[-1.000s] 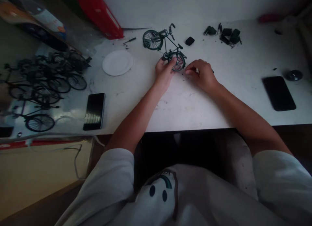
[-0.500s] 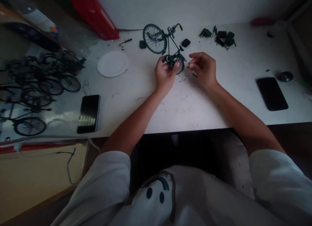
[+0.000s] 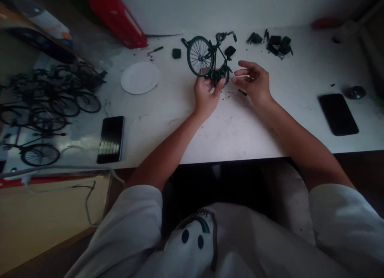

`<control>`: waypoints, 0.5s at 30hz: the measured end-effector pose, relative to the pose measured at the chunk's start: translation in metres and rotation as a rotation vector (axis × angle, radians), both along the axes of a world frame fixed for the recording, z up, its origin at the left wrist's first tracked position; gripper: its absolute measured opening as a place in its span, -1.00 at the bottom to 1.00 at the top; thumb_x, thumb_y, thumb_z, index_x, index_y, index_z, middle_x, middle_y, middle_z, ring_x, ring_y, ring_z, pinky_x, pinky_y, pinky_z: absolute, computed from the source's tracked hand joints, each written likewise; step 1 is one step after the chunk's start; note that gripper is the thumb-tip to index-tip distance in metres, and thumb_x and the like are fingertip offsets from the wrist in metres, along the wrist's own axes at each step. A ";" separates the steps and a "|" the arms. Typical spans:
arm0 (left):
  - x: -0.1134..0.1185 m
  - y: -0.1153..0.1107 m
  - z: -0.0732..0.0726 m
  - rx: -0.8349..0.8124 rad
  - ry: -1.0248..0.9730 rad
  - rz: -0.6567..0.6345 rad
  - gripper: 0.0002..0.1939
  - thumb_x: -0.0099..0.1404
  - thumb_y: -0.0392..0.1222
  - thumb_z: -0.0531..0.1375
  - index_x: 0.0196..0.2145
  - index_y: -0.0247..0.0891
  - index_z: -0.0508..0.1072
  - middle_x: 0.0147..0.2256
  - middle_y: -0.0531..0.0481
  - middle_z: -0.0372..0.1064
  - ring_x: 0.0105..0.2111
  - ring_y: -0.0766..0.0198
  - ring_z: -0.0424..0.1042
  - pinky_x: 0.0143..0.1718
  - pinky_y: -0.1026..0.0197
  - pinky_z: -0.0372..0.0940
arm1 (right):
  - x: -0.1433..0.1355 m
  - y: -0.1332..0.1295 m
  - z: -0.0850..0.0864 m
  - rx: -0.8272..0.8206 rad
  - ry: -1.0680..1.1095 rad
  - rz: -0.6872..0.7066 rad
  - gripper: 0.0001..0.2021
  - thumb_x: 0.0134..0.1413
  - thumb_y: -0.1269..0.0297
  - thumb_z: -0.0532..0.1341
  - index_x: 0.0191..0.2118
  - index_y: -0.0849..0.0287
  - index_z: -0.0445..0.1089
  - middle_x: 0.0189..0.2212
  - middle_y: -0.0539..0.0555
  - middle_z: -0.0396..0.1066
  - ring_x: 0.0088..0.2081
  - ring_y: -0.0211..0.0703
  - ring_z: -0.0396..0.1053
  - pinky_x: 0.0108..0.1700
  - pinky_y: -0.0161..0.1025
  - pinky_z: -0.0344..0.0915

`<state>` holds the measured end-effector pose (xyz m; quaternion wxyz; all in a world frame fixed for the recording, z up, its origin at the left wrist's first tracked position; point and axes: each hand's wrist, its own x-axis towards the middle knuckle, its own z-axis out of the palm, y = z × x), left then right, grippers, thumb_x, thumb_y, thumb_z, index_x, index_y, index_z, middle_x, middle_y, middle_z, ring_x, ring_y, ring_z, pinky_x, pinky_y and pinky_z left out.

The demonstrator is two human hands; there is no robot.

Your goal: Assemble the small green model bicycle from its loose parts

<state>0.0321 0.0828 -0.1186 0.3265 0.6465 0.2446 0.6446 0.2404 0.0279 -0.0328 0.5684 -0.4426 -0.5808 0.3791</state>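
As the head view shows, with the small green bicycle (image 3: 214, 59) taken as the clock's centre, the left hand (image 3: 208, 95) comes up from six o'clock and pinches its lower wheel (image 3: 226, 79) between thumb and fingers. The bicycle is above the worktop (image 3: 228, 130), tilted, handlebars (image 3: 230, 34) towards one o'clock.

At four o'clock the right hand (image 3: 255, 80) is near but apart from it, fingers partly curled; whether something tiny is pinched there I cannot tell. Just under that hand lies a slim dark piece (image 3: 243, 92), with dark crumbs (image 3: 225, 95) nearby.

A green block (image 3: 177, 53) sits at nine o'clock; beyond it are a screwdriver-like tool (image 3: 156, 50) and a white plate (image 3: 140, 78). Further that way stand crowded dark bicycles (image 3: 57, 104). One phone (image 3: 111, 140) rests at eight o'clock, another phone (image 3: 339, 114) near four. Dark green parts (image 3: 275, 40) are scattered around three o'clock, and a red box (image 3: 120, 20) leans at ten.
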 end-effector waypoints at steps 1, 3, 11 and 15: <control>0.000 0.000 -0.001 0.000 -0.004 -0.002 -0.39 0.51 0.40 0.33 0.25 -0.03 0.39 0.14 -0.12 0.60 0.18 0.13 0.70 0.38 0.00 0.50 | 0.000 0.001 0.000 0.001 -0.005 -0.014 0.00 -0.32 -0.61 0.63 0.17 -0.10 0.55 -0.03 0.12 0.70 -0.04 0.19 0.70 0.19 0.26 0.66; 0.000 0.000 -0.002 -0.009 -0.009 -0.014 -0.37 0.49 0.40 0.36 0.25 -0.04 0.40 0.14 -0.13 0.60 0.18 0.11 0.70 0.38 -0.01 0.51 | 0.000 0.003 -0.002 -0.005 -0.022 -0.028 0.01 -0.25 -0.63 0.59 0.23 -0.14 0.50 -0.01 0.13 0.69 0.01 0.21 0.71 0.20 0.24 0.66; 0.003 -0.012 0.010 -0.056 -0.025 -0.052 -0.40 0.43 0.39 0.43 0.16 -0.05 0.50 0.07 -0.09 0.64 0.11 0.13 0.72 0.29 0.03 0.57 | -0.002 0.004 -0.010 -0.042 -0.038 -0.038 -0.01 -0.08 -0.61 0.54 0.36 -0.24 0.35 0.03 0.12 0.63 0.13 0.23 0.67 0.28 0.27 0.63; 0.008 -0.016 0.015 -0.032 -0.075 -0.054 -0.46 0.43 0.35 0.44 0.13 -0.02 0.54 0.02 -0.06 0.66 0.06 0.16 0.74 0.22 0.06 0.62 | -0.005 0.005 -0.011 -0.043 -0.011 -0.049 -0.06 -0.07 -0.57 0.57 0.30 -0.21 0.36 -0.01 0.11 0.63 0.07 0.21 0.68 0.31 0.32 0.62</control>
